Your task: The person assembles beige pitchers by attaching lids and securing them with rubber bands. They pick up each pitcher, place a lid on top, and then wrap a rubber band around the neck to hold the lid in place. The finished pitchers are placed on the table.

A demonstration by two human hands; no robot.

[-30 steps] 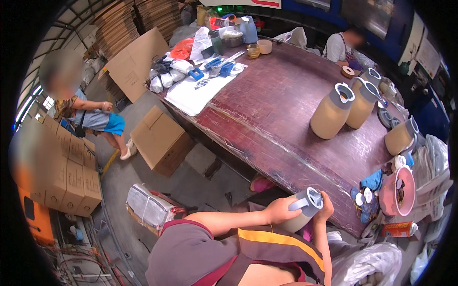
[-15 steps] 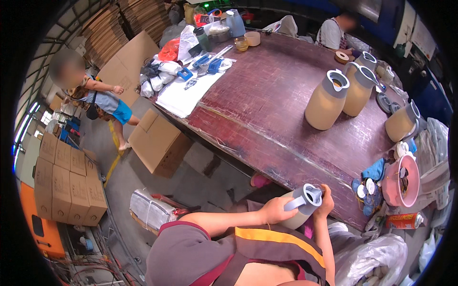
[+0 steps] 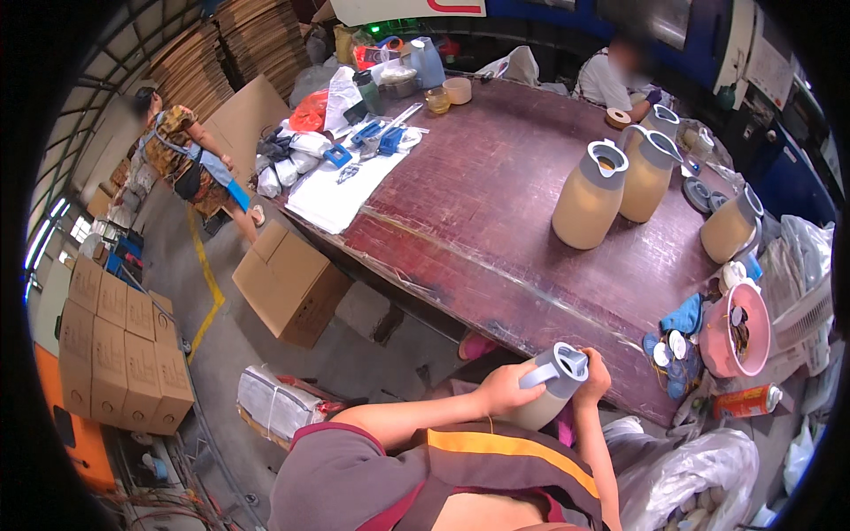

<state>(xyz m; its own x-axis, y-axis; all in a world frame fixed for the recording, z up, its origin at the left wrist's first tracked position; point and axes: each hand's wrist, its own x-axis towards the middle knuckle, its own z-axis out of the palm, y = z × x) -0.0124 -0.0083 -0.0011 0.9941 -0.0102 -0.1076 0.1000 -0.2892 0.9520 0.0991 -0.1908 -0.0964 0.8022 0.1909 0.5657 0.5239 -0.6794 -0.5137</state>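
A beige jug with a grey collar and handle (image 3: 537, 409) tilts in front of me at the near edge of the table. My left hand (image 3: 506, 389) is closed around its neck by the handle. With bent fingers, my right hand (image 3: 591, 379) grips the collar at the spout side. A grey piece shows in the jug's mouth, and my fingers partly hide the rim. Further back on the table stand similar beige jugs (image 3: 587, 199), with another jug (image 3: 731, 228) at the right edge.
The dark red table (image 3: 478, 168) fills the middle. At its right are a pink basin (image 3: 737, 332), blue and white lids (image 3: 677, 358) and an orange can (image 3: 748, 401). Cartons (image 3: 288, 283) stand on the left floor. One person (image 3: 190, 159) is at the left, another (image 3: 611, 80) beyond the table.
A grey piece now shows in the jug's mouth, where it looked dark before. My hands keep their hold. At the left, the person has turned and moved. The whole view has shifted slightly.
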